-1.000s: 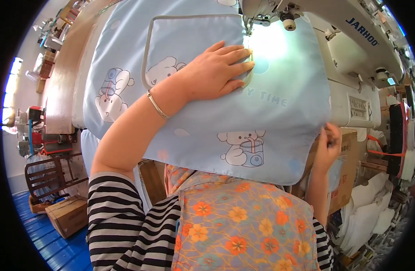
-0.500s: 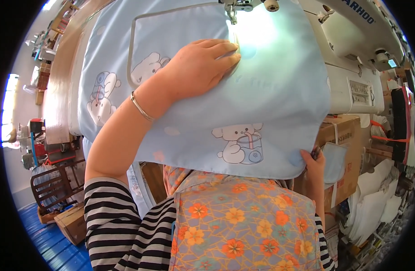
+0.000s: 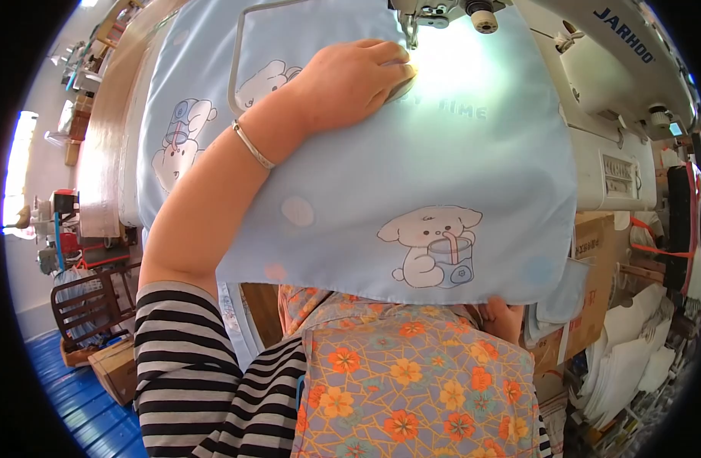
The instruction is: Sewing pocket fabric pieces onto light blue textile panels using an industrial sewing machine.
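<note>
A light blue cloth (image 3: 350, 221) printed with white puppies drinking through straws lies spread before me. My left hand (image 3: 362, 84) rests on it palm down, fingers stretched toward the presser foot (image 3: 411, 34) of a sewing machine and lying on the cloth. A grey strip (image 3: 234, 65) forms a rounded outline on the cloth and runs toward the presser foot; my hand hides part of it. At the cloth's near right edge is my right hand (image 3: 503, 317), mostly covered by the cloth, so its fingers and anything in them are hidden.
The machine's white body (image 3: 594, 84) stands at the right, its lamp glaring on the cloth. Below it are a cardboard box (image 3: 594, 282) with blue cloth pieces (image 3: 560, 298) and a stack of white sheets (image 3: 621, 343). A wooden chair (image 3: 91, 313) stands at the left.
The cloth has shifted slightly right in view, and its near right corner has dropped. My right hand has gone from gripping that corner, with a small dark thing, to under the edge. My left hand stays near the presser foot.
</note>
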A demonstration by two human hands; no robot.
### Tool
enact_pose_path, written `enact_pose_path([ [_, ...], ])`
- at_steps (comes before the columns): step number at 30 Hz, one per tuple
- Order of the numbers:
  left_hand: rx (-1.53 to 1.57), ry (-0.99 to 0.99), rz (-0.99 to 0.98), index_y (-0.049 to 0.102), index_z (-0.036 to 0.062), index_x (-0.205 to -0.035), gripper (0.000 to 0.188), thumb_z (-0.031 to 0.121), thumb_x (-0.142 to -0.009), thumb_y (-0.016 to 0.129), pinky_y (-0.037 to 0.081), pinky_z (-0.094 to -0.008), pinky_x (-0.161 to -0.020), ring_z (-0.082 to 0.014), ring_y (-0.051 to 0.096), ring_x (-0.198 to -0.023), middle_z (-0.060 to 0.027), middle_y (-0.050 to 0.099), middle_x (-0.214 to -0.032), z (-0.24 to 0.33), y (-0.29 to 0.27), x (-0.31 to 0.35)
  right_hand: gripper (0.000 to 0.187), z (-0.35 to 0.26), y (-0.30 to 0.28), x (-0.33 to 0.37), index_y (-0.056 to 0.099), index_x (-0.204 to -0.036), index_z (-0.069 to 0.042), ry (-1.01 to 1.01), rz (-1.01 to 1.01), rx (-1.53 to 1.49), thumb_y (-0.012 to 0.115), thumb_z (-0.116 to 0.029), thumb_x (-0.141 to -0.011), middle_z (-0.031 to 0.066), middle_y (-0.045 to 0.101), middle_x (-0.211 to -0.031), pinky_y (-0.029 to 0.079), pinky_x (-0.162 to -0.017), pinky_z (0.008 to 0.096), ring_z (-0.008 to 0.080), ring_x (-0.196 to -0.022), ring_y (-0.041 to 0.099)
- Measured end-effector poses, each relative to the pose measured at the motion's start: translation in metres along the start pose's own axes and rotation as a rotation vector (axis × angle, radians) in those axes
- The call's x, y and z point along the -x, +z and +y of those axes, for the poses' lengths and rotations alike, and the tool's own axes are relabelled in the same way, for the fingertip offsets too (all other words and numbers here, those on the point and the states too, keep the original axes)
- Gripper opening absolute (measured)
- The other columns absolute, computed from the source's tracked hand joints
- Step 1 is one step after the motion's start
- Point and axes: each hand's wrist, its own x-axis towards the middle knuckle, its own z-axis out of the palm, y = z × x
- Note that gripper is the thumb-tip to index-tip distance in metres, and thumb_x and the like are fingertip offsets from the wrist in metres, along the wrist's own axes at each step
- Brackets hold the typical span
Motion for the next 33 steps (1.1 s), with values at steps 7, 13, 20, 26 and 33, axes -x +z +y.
enact_pose_path([
  [7, -0.033, -0.052, -0.008, 0.066, 0.0107, -0.112, 0.025, 0.012, -0.092, 0.052, 0.054, -0.0377, -0.076, -0.0217, 0.058, -0.107, -0.0032, 0.062, -0.114, -0.01, 0.001, -0.006, 0.036, -0.031, 0.045, -0.003, 0.049, -0.117, -0.003, -0.068, 0.217, 0.101, 0.053, 0.009, -0.083, 0.0051, 0.058, -0.088, 0.037, -0.046, 0.0246, 0.0092, -0.054, 0.045],
  [13, -0.034, -0.078, -0.009, 0.067, 0.0134, -0.111, 0.024, 0.016, -0.094, 0.05, 0.054, -0.0369, -0.076, -0.0203, 0.059, -0.106, -0.001, 0.062, -0.115, -0.013, 0.001, -0.008, 0.043, -0.06, 0.02, -0.027, 0.052, -0.121, -0.005, -0.31, 0.264, 0.129, 0.066, 0.002, -0.081, 0.0025, 0.06, -0.096, 0.038, -0.049, 0.0202, 0.0075, -0.067, 0.052],
  [20, -0.037, -0.121, -0.042, 0.066, 0.0133, -0.113, 0.025, 0.016, -0.094, 0.051, 0.053, -0.036, -0.08, -0.0214, 0.059, -0.105, -0.0014, 0.062, -0.116, -0.006, -0.002, -0.014, 0.051, -0.035, 0.029, -0.036, 0.041, -0.135, 0.001, -0.725, 0.226, 0.728, 0.059, 0.006, -0.087, 0.0106, 0.055, -0.117, 0.047, -0.076, 0.0259, 0.0149, -0.089, 0.056],
  [26, -0.035, -0.08, -0.044, 0.066, 0.0117, -0.113, 0.025, 0.016, -0.094, 0.051, 0.053, -0.0362, -0.083, -0.022, 0.06, -0.106, -0.002, 0.062, -0.119, -0.007, -0.001, -0.007, 0.047, -0.079, 0.046, -0.044, 0.042, -0.132, 0.007, -0.574, 0.327, 0.602, 0.06, -0.002, -0.09, 0.0149, 0.053, -0.128, 0.041, -0.099, 0.0318, 0.0209, -0.115, 0.052],
  [33, -0.108, -0.11, -0.014, 0.066, 0.0084, -0.113, 0.025, 0.016, -0.092, 0.053, 0.055, -0.0351, -0.078, -0.0209, 0.06, -0.106, -0.003, 0.063, -0.116, 0.005, 0.005, -0.009, 0.045, -0.148, 0.04, -0.097, 0.05, -0.13, 0.007, -0.785, 0.377, 1.166, 0.062, -0.009, -0.09, 0.0132, 0.06, -0.121, 0.045, -0.093, 0.033, 0.0194, -0.107, 0.059],
])
